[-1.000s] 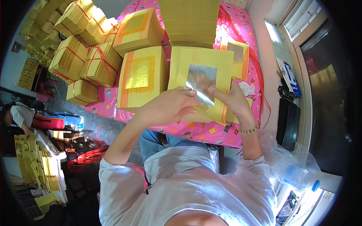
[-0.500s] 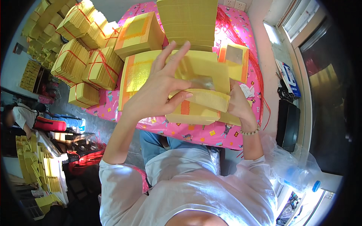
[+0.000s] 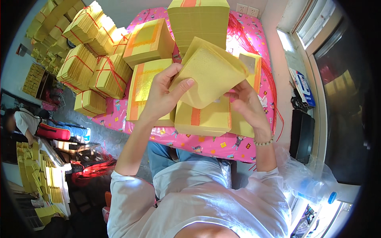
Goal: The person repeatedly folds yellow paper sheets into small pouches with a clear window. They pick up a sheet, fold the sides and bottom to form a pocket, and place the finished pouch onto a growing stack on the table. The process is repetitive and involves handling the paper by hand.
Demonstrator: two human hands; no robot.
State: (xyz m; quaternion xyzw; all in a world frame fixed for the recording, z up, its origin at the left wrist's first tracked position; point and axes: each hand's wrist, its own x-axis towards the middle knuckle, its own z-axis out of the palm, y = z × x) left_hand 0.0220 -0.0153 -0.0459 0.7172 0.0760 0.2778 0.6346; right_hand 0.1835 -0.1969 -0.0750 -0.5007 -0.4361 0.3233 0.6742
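My left hand (image 3: 166, 89) grips a thin batch of yellow paper sheets (image 3: 208, 75) by its left edge, thumb on top and fingers mostly hidden behind. The batch is tilted, its right side bending over. Just below its right edge is my right hand (image 3: 249, 104), fingers loosely bent and apart; whether a fingertip touches the paper is unclear. Beneath the sheets sits a yellow paper stack (image 3: 204, 121) with an orange stripe. To its left lies another stack (image 3: 137, 107) with a shiny gold square and orange border.
The table has a pink patterned cover (image 3: 198, 146). A tall paper stack (image 3: 198, 29) stands behind, and tied bundles (image 3: 113, 77) crowd the left. Red strings (image 3: 266, 75) run along the right edge. A person (image 3: 25, 123) is at the far left. A plastic bottle (image 3: 317, 188) lies lower right.
The yellow sheets have been lifted and turned at a slant. My left hand has closed on their left edge, and my right hand has come away from its earlier hold at the right.
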